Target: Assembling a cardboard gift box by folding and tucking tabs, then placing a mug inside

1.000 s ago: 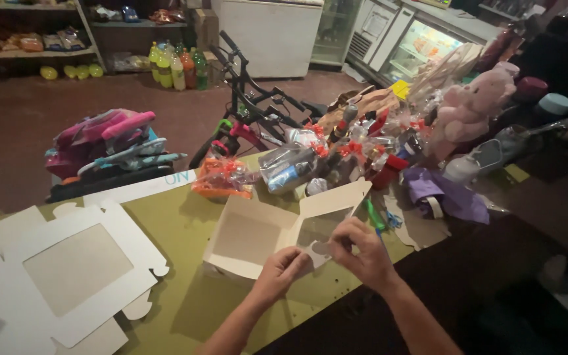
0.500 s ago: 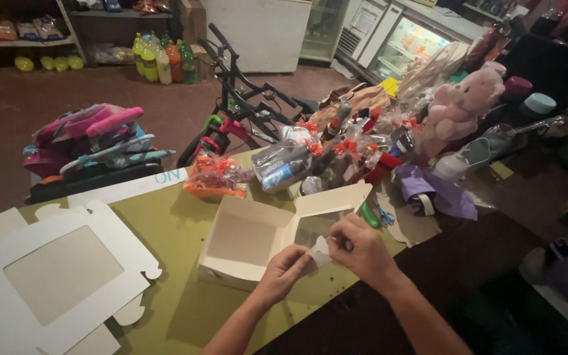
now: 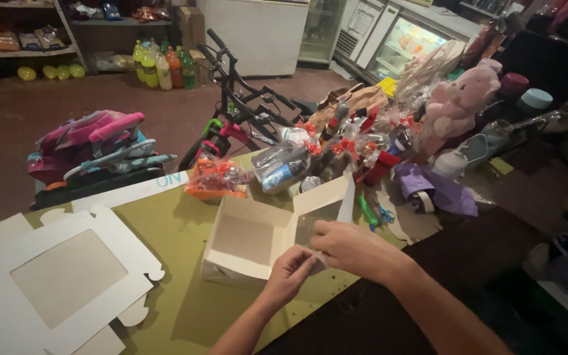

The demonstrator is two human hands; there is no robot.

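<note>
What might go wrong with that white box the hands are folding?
1. Both hands, left and right, pinch the flap at the box corner; a hard tug might tear or crease the thin card.
2. The box sits near the table edge, so a push might slide it off.
3. Wrapped gifts crowd right behind the lid, and a bump might topple them.

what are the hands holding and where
Both the left hand and right hand pinch the near corner flap of the white cardboard box.
</note>
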